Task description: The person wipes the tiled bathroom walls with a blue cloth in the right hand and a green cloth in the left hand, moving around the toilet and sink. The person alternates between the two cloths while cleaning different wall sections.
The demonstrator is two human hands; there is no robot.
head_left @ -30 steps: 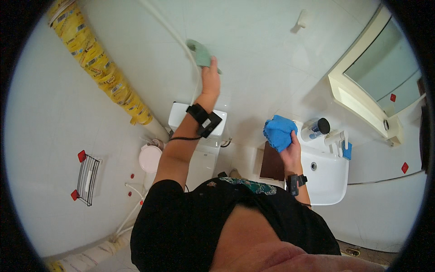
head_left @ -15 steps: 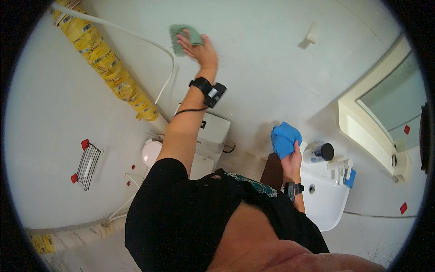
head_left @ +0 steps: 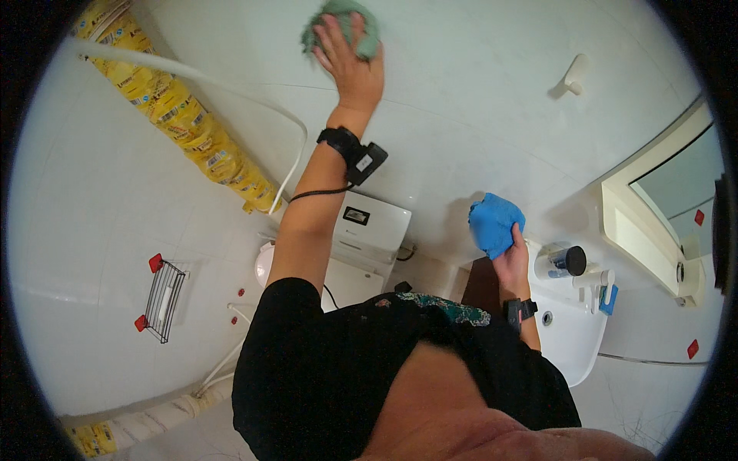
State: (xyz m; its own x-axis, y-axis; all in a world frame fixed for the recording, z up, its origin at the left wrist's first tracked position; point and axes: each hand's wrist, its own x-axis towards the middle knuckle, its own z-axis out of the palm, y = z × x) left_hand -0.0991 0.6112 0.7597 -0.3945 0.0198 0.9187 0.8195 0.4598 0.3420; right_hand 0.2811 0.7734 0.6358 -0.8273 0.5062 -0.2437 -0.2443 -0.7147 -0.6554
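High on the pale tiled wall [head_left: 461, 84], my left hand [head_left: 357, 77] presses a green cloth [head_left: 369, 24] flat, its fingers spread over the fabric. Lower and to the right, my right hand [head_left: 513, 261] grips a bunched blue cloth [head_left: 492, 224] in front of the wall. That cloth hides part of the fingers; the thumb lies along its edge. Both wrists carry black strapped devices.
A yellow-wrapped pipe [head_left: 188, 127] and a white hose [head_left: 231, 94] run at the left. A wire rack [head_left: 165, 302] hangs on the left wall. At right are a white sink [head_left: 565, 338], a black-lidded jar [head_left: 570, 262], a mirror cabinet [head_left: 653, 238] and a wall hook [head_left: 575, 75].
My left hand has moved the green cloth up and slightly right along the wall. The blue cloth in my right hand sits slightly farther right and up, as the whole view has shifted.
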